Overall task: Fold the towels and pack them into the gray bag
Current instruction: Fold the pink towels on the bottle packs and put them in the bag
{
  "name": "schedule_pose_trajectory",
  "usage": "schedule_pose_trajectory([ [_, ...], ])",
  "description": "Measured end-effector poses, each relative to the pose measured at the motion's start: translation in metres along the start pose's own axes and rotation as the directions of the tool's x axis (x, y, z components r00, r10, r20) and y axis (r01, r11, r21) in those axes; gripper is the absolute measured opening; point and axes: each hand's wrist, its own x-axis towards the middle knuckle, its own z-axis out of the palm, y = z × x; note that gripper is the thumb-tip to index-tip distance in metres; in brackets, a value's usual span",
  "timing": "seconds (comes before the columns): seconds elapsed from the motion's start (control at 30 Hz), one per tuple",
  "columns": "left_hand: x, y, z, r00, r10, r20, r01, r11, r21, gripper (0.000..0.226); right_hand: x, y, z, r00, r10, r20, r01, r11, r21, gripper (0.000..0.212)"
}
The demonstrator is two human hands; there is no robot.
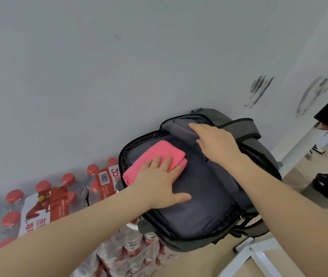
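Wall behind; L hand flat on pink towel, R hand fingers grip gray bag flap.

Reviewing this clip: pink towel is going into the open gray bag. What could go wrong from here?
1. The left hand presses the folded pink towel with flat fingers, not gripping it; the fold may loosen if it slides deeper.
2. The right hand holds back the flap of the gray bag; released, it may drop over the opening.
3. The bag seems to rest on bottle packs, so pressing might tip it.
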Motion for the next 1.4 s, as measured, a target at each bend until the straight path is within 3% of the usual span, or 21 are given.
schedule_pose_trajectory([
  [0.07, 0.005, -0.005, 0.009, 1.0, 0.017, 0.014, -0.018, 0.998, 0.053, 0.077, -0.001, -0.001, 0.0, 1.0, -0.01, 0.0, 0.01, 1.0, 0.004, 0.055],
  [0.3, 0.054, -0.039, 0.001, 0.944, 0.314, 0.098, -0.325, 0.934, 0.145, 0.053, -0.001, 0.002, -0.003, 1.0, 0.025, -0.006, -0.025, 0.999, 0.044, 0.051],
  [0.57, 0.091, -0.016, 0.002, 0.988, 0.122, 0.096, -0.133, 0.984, 0.117, 0.052, -0.001, -0.006, -0.006, 0.999, 0.049, 0.003, -0.049, 0.998, 0.05, 0.05],
  [0.67, 0.063, -0.03, -0.006, 0.975, 0.194, -0.109, -0.201, 0.978, -0.058, 0.049, -0.003, -0.011, -0.004, 0.998, 0.06, -0.005, -0.06, 0.997, 0.047, 0.052],
  [0.77, 0.023, -0.058, 0.003, 0.902, 0.172, -0.396, -0.228, 0.969, -0.097, 0.051, -0.005, -0.019, 0.001, 0.998, 0.065, -0.005, -0.064, 0.995, 0.071, 0.053],
  [0.93, 0.023, -0.077, 0.024, 0.979, 0.123, -0.161, -0.149, 0.976, -0.16, 0.059, -0.002, -0.019, 0.003, 0.995, 0.098, 0.033, -0.102, 0.987, 0.127, 0.055],
  [1.2, 0.054, -0.061, 0.022, 0.98, 0.086, -0.18, -0.113, 0.983, -0.147, 0.048, 0.0, -0.02, 0.009, 0.994, 0.113, 0.007, -0.113, 0.979, 0.172, 0.052],
  [1.4, 0.023, -0.082, 0.012, 0.917, 0.15, -0.371, -0.191, 0.978, -0.077, 0.035, -0.005, -0.046, 0.018, 0.999, -0.006, 0.034, 0.004, 0.998, 0.058, 0.053],
])
